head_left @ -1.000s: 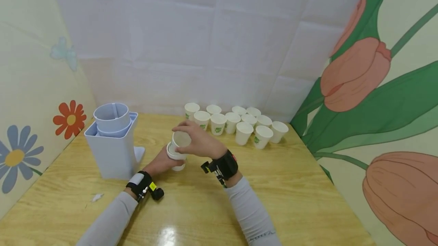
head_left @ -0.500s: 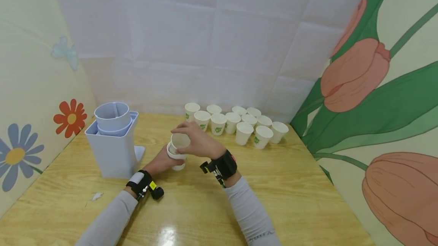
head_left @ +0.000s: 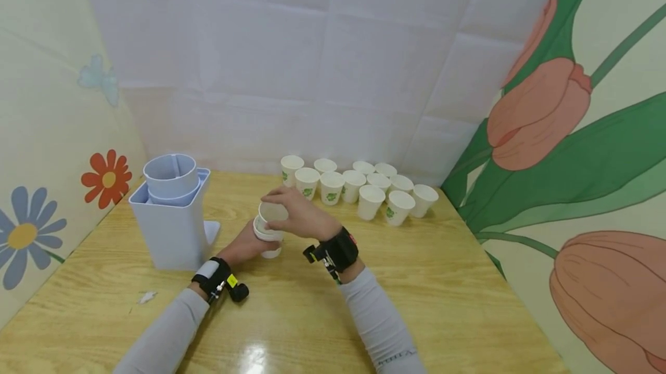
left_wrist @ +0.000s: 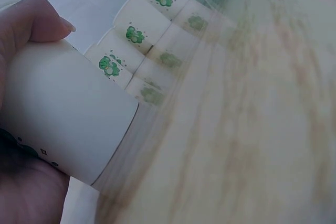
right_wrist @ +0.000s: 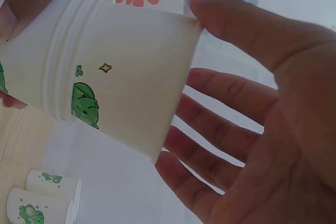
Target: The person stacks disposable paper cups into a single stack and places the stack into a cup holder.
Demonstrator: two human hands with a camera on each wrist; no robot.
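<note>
Near the middle of the table, my left hand (head_left: 241, 247) grips a short stack of white paper cups (left_wrist: 68, 108) that stands upright on the wood. Its thumb and fingers wrap the lowest cup, hiding part of it. An upper paper cup (right_wrist: 142, 72) sits partly inside the stack, most of its wall showing above several nested rims. My right hand (head_left: 307, 215) holds this upper cup from above by its rim. In the right wrist view, the thumb lies on one side of the rim and the fingers (right_wrist: 210, 124) on the other. A green cartoon print shows on the cup.
Several upright white paper cups (head_left: 332, 189) stand in loose rows along the back, centre to right. To the left is a pale blue square bin (head_left: 169, 238) with a round container (head_left: 170, 180) inside its top. A small white scrap (head_left: 148, 297) lies on the wooden table (head_left: 447, 304).
The upper cup and my right hand have shifted very slightly to the left and down. My left hand stays where it was around the stack.
</note>
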